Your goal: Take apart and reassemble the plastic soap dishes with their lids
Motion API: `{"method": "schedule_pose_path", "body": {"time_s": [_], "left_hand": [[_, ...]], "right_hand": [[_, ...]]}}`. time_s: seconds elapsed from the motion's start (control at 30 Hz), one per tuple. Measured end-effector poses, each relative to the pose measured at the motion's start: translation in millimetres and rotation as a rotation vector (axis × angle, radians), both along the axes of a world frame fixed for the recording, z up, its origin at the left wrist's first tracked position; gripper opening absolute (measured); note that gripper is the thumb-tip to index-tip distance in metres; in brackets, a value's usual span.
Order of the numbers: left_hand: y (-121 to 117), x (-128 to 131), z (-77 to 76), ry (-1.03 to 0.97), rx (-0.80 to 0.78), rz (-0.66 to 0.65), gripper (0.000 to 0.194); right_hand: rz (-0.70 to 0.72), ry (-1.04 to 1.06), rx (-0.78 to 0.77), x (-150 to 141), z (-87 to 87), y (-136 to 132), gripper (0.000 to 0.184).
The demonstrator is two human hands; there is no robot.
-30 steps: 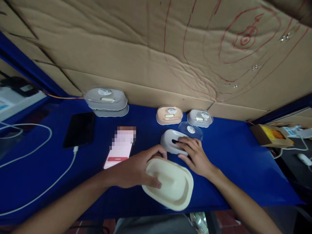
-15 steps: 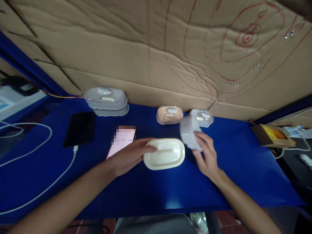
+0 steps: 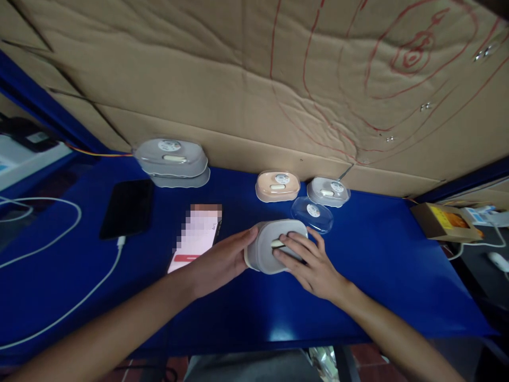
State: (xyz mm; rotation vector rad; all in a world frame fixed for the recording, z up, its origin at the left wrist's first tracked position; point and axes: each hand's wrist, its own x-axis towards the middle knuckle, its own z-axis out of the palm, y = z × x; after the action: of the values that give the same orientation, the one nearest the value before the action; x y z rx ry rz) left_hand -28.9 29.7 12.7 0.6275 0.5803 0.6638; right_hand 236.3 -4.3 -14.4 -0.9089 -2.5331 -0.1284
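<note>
My left hand is closed around the left side of a cream oval tray, of which only a thin rim shows. Over the tray sits a grey rounded plastic cover, held above the table and tilted towards me. A small cream oval stands out in the cover's top. The fingers of my right hand are bent over the cover's top and right edge, near that oval. Behind my hands, a clear plastic lid with a round sticker lies on the blue table.
A peach box, a grey box and stacked larger grey boxes stand along the cardboard wall. A lit phone lies by my left forearm. Farther left are a dark tablet and its white cable.
My right hand lifted the grey cover off the table and turned it over onto the cream tray. My left hand raised the tray and tilted it. The clear lid stayed put.
</note>
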Motion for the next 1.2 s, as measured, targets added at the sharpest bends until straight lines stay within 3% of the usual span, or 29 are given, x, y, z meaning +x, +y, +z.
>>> {"method": "schedule_pose_path", "body": {"time_s": [0.27,0.43,0.57,0.67,0.73,0.83,0.97,1.2], "left_hand": [[-4.4,2.3,-0.7,0.013,0.106,0.003,0.053],[-3.8,6.4,-5.9,0.001,-0.015,0.079,0.04],[-2.0,5.7,-6.7,0.017,-0.05,0.134,0.037],[0.9,2.0,-1.1,0.06,-0.026,0.204,0.038],[3.9,-0.1,4.4,0.082,-0.064,0.248,0.034],[8.4,-0.3,11.1,0.102,-0.218,0.29,0.028],[9.2,3.5,10.5,0.105,-0.343,0.289,0.029],[0.8,7.4,-7.0,0.016,-0.277,0.129,0.04]], "right_hand": [[-0.013,-0.07,-0.002,-3.9,-0.1,-0.6,0.049],[-0.029,-0.106,-0.04,-5.3,-2.6,-1.6,0.053],[-0.018,-0.045,-0.12,10.0,-2.7,10.3,0.056],[-0.239,0.048,-0.136,30.6,-6.4,27.6,0.065],[-0.398,0.049,-0.132,42.1,-10.1,38.1,0.06],[-0.46,0.04,-0.134,48.4,-11.9,44.3,0.048],[-0.343,0.227,-0.159,37.7,-2.5,32.6,0.044],[-0.003,0.297,-0.234,7.8,5.8,6.7,0.045]]}}
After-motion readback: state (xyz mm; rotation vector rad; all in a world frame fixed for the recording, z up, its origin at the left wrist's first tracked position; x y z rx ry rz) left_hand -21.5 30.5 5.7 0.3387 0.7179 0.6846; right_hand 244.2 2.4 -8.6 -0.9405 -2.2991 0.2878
